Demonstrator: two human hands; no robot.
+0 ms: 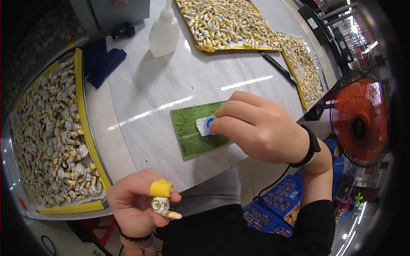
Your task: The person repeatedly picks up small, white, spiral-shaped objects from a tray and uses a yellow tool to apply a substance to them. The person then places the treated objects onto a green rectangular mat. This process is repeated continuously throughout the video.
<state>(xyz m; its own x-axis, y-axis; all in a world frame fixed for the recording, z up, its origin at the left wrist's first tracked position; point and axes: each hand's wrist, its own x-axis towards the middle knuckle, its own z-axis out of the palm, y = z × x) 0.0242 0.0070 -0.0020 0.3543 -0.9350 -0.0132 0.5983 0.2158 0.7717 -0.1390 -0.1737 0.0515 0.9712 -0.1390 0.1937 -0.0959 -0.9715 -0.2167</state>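
My left hand (133, 198) is closed near the table's front edge, pinching a small white and yellow figurine piece (161, 205) with a pale pointed tip. Yellow tape (162, 187) wraps one of its fingertips. Over the table, my right hand (261, 127) is closed on a small white block with a blue round part (202, 127). That block sits against a green rectangular plate (188, 145) lying flat on the table; my fingers cover part of it, so I cannot tell its kind.
A tray of white and yellow pieces (92, 170) stands at left. Two trays of smaller pieces (226, 25) (305, 64) lie at the back. A squeeze bottle (164, 36), a dark cutter-like tool (278, 68) and a blue cloth (106, 68) share the table. An orange fan (358, 123) stands right, above blue crates (277, 198).
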